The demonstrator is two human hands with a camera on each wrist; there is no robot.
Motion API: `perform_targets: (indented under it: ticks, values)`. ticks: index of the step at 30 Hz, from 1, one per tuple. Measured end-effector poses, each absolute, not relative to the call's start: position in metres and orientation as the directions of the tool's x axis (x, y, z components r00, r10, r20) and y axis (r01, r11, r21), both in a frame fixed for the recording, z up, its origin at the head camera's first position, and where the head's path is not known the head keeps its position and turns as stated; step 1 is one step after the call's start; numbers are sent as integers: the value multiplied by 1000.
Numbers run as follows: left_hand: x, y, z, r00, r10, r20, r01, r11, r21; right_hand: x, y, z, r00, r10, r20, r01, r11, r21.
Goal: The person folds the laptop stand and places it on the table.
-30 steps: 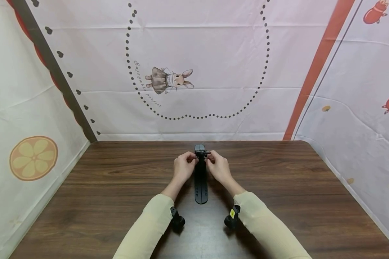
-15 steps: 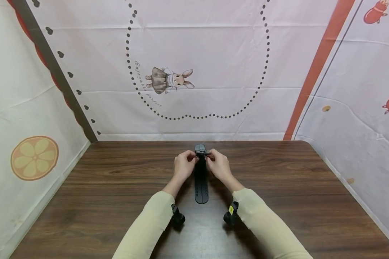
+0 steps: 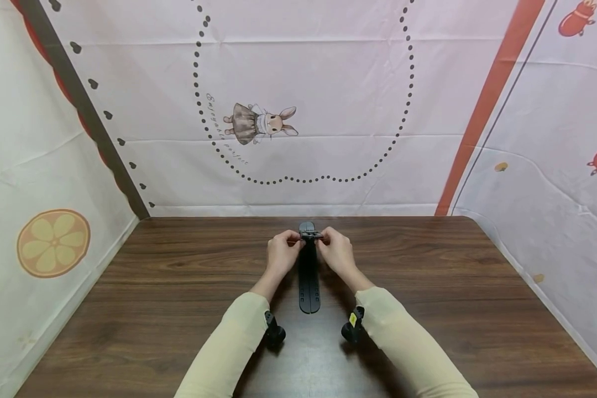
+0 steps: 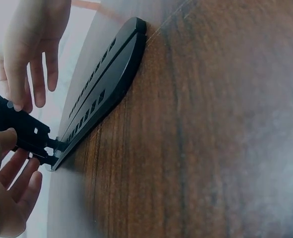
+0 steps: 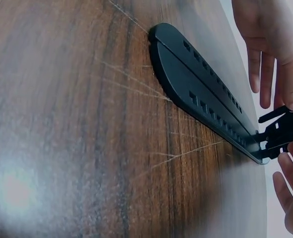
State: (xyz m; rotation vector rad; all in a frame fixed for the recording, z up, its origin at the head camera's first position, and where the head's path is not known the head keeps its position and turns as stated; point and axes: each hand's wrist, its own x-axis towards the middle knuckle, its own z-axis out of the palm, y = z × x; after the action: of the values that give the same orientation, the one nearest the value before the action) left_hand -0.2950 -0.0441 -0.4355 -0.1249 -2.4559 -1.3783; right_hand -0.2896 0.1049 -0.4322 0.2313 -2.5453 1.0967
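left of left hand [image 3: 280, 255]: bare worktop [image 3: 169, 276], open passage | right of right hand [image 3: 337, 254]: bare worktop, open passage | between hands: black slotted bar [image 3: 309, 276] lies flat, blocks low passes | beyond hands: cloth backdrop [image 3: 303, 110] rises close behind worktop edge | far sides: cloth walls [image 3: 40, 166] bound the room

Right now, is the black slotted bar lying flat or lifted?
Flat: the black slotted bar lies along the table; both hands pinch the bracket at its far end.
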Motion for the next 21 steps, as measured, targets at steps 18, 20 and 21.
perform_targets:
  ticks: [18,20,21]
  values:
    - [-298,-42,-432,-932,-155,328,167,620,766,-291,96,-429,-913,88,399,-210,735,-645]
    - [-298,-42,-432,-931,-152,331,169,625,762,-291,95,-429,-914,98,394,-196,744,-639]
    - [-298,-42,-432,-932,-148,330,170,626,761,-291,95,-428,-915,101,391,-191,745,-639]
